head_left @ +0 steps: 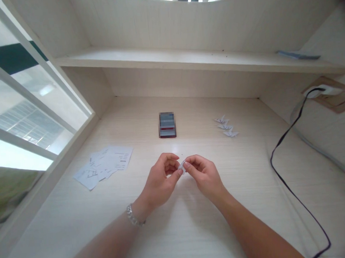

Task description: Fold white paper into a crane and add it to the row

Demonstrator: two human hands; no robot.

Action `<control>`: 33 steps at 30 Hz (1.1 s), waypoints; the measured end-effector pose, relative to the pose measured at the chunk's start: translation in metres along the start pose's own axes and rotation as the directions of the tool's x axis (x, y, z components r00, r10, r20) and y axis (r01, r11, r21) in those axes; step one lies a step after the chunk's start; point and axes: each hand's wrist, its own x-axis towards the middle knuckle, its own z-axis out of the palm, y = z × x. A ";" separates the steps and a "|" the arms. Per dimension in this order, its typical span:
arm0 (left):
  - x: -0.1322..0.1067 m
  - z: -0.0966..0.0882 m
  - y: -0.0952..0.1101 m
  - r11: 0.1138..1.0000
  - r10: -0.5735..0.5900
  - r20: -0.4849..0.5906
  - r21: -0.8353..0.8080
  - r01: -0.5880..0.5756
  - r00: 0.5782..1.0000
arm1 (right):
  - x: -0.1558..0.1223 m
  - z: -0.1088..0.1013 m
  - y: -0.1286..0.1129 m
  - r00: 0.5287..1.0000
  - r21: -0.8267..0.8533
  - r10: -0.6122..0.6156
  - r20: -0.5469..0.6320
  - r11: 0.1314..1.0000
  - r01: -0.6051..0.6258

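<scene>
Between my two hands is a small folded piece of white paper [182, 167], partly covered by the fingertips. My left hand [164, 178] pinches it from the left, thumb against the curled fingers, with a bracelet [134, 216] on that wrist. From the other side my right hand [203, 173] grips its upper edge between thumb and index finger. Farther off to the right lie several folded paper cranes [225, 127] in a short column. Several printed paper sheets [111, 162] overlap on the desk to the left.
A phone [167, 125] with a blurred-out screen lies beyond my hands. On the right, a black cable [283, 178] runs from a wall socket [337, 95] down over the desk. Above the desk's back is a shelf [168, 59] holding a flat bluish item [299, 55]. A barred window [24, 87] stands left.
</scene>
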 end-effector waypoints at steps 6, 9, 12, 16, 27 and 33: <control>0.000 0.001 0.000 0.999 -0.018 0.005 -0.032 0.018 1.000 | 0.000 0.002 0.000 0.999 -0.035 -0.035 0.004 0.999 0.035; 0.000 0.001 -0.001 0.999 -0.028 0.000 -0.036 0.028 1.000 | 0.000 0.000 -0.001 1.000 -0.035 -0.023 0.021 0.999 0.024; 0.000 0.001 -0.002 0.998 -0.040 0.025 -0.055 0.041 0.999 | 0.001 0.000 -0.002 0.999 -0.043 -0.036 0.016 0.998 0.037; 0.002 0.001 -0.005 0.996 -0.042 -0.025 -0.081 0.040 0.999 | 0.003 0.001 0.001 1.000 0.057 -0.006 0.029 0.998 0.004; 0.004 -0.005 -0.002 0.976 -0.051 -0.070 -0.216 0.035 0.996 | 0.004 0.004 0.004 0.973 0.321 0.135 0.189 0.928 -0.191; 0.006 -0.006 0.000 0.975 -0.068 -0.010 -0.212 0.065 0.998 | 0.002 0.002 -0.003 0.935 0.528 0.168 0.313 0.788 -0.318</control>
